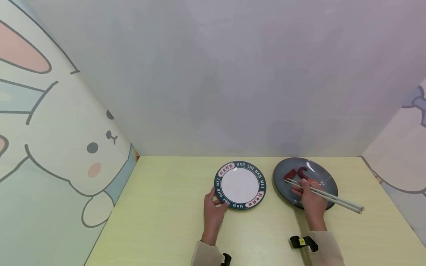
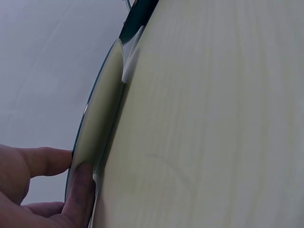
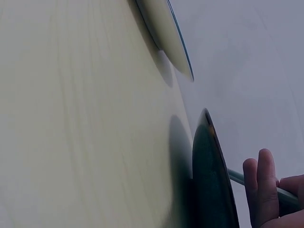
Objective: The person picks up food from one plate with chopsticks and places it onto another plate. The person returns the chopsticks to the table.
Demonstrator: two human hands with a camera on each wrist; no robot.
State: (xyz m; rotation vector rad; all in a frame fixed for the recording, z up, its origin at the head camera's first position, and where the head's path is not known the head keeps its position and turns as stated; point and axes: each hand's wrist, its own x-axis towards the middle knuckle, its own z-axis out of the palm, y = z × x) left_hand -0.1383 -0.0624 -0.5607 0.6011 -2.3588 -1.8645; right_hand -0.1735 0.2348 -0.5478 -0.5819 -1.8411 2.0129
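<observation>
My left hand [image 1: 213,214] holds the near-left rim of a white plate [image 1: 239,184] with a dark green lettered border. In the left wrist view, thumb and finger meet the edge of this plate [image 2: 97,114]. Over a dark grey plate [image 1: 283,168], my right hand [image 1: 313,201] grips a pair of pale chopsticks [image 1: 346,204]. Their tips reach a small red piece [image 1: 290,174] on that plate. A dark red curved piece [image 1: 301,173] lies just right of it, and an orange-red piece [image 1: 313,182] is partly covered by the hand. In the right wrist view the dark plate [image 3: 211,185] hides the food.
Both plates stand on a pale wood-grain table [image 1: 159,221], the white one left of the dark one. A plain grey wall [image 1: 213,92] rises at the table's back edge. Side panels carry cartoon drawings, with a rabbit [image 1: 73,147] on the left.
</observation>
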